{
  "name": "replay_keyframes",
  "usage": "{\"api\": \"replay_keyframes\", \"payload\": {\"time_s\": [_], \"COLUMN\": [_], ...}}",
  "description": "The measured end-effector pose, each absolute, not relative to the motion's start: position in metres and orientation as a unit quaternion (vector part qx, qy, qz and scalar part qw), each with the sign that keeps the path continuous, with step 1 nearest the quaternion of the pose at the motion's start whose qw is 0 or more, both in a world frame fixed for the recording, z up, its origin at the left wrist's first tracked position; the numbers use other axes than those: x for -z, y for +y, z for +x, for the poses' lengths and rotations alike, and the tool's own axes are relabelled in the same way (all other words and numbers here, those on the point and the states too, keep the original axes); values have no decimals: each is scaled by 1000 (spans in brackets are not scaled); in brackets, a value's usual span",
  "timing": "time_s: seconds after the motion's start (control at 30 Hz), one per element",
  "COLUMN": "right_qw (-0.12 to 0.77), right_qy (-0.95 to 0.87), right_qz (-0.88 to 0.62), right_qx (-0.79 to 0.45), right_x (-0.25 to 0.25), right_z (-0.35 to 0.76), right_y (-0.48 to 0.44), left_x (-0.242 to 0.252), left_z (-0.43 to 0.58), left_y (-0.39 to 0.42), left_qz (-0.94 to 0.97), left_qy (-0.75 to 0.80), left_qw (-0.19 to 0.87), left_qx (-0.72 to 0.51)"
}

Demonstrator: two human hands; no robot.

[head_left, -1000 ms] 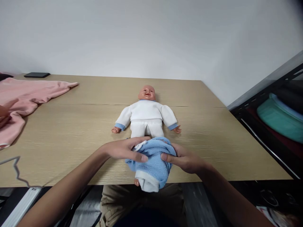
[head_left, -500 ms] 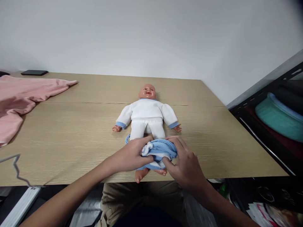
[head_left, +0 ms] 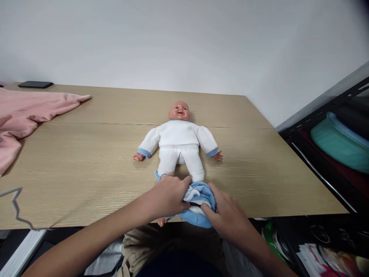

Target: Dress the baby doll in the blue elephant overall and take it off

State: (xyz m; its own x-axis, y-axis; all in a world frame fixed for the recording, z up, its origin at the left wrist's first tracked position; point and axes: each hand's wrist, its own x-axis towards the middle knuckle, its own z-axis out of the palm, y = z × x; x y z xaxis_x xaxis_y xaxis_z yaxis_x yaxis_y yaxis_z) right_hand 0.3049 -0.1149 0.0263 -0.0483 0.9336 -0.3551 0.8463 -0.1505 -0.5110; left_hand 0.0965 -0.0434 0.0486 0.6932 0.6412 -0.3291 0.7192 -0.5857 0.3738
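A baby doll in a white top and white trousers with blue cuffs lies on its back, head away from me and feet at the table's near edge. A bunched blue-and-white doll garment is around its lower legs. My left hand grips the garment's left side with fingers and thumb. My right hand pinches its right side, and a dark gap shows in the cloth between my thumbs. One doll foot sticks out below my left hand; the other is hidden.
The doll rests on a wooden table against a pale wall. Pink cloth and a black phone-like object lie at the left. A bent grey wire is at the near left. A black shelf with a teal item stands at the right.
The garment's opening has shifted to the right and toward me, with both hands still on it. The doll's right-side foot is now covered, and its legs are spread wider.
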Motion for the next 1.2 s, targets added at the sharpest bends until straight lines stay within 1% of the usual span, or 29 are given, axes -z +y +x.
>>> {"api": "replay_keyframes", "payload": {"time_s": [0.07, 0.17, 0.33, 0.4, 0.53, 0.63, 0.77, 0.87, 0.97, 1.07, 1.2], "right_qw": [90, 141, 249, 295, 364, 389, 404, 426, 437, 428, 442], "right_qy": [-647, -620, -598, -590, -606, -614, -554, -511, -511, -574, -662], "right_qz": [-687, -670, -597, -586, -592, -592, -604, -594, -576, -565, -541], "right_qx": [-318, -383, -473, -471, -386, -349, -407, -452, -465, -411, -272], "right_x": [-21, -12, 9, 20, 38, 42, 39, 35, 32, 32, 42], "right_z": [305, 309, 312, 308, 298, 295, 293, 290, 287, 285, 288], "right_y": [-120, -126, -137, -142, -148, -150, -150, -149, -147, -142, -134], "left_x": [-47, -44, -34, -30, -25, -25, -27, -31, -36, -37, -35], "left_z": [98, 94, 84, 82, 80, 77, 73, 70, 67, 65, 62], "left_y": [-45, -46, -43, -42, -43, -43, -40, -36, -30, -26, -23], "left_qz": [893, 899, 875, 862, 852, 860, 861, 838, 787, 742, 737], "left_qy": [369, 353, 343, 351, 355, 332, 309, 309, 308, 295, 292], "left_qw": [245, 253, 341, 364, 379, 379, 397, 445, 528, 590, 594], "left_qx": [77, 48, -6, -33, -62, -77, -75, -62, -86, -121, -138]}}
